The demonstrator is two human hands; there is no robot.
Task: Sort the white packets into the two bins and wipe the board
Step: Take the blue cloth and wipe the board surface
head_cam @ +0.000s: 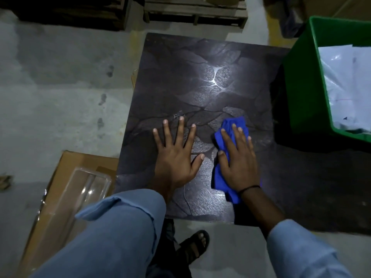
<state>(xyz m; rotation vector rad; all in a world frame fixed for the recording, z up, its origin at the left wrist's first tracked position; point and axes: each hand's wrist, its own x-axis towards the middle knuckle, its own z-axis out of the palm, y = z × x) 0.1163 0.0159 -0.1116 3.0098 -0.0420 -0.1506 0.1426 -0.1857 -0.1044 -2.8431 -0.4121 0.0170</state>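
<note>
Head view only. Looks down on dark leaf-patterned board (200, 81) lying on grey floor (60, 97). On board's near half, left hand (176, 159) laid flat, fingers (181, 129) spread wide and straight, holding nothing, likely bracing. Just right of it, also on board, right hand (239, 163) pressing blue cloth (217, 177) flat against board, fingers (235, 135) straight on top of cloth, not curled round it. Right of board, green bin (301, 87) with white packets (341, 81) inside; touching board's edge or just beside it, cannot tell. No second bin in frame. No packets seen on board. Left of board's near corner, cardboard box (80, 163) with clear plastic tray (84, 193) on it. Beyond board's far edge, wooden pallet (194, 15). Progress, as a judgement: sorting appears finished, at least off board; wiping underway. Far half of board, with glare patch, probably left to cover; cannot tell which parts are wiped.
</note>
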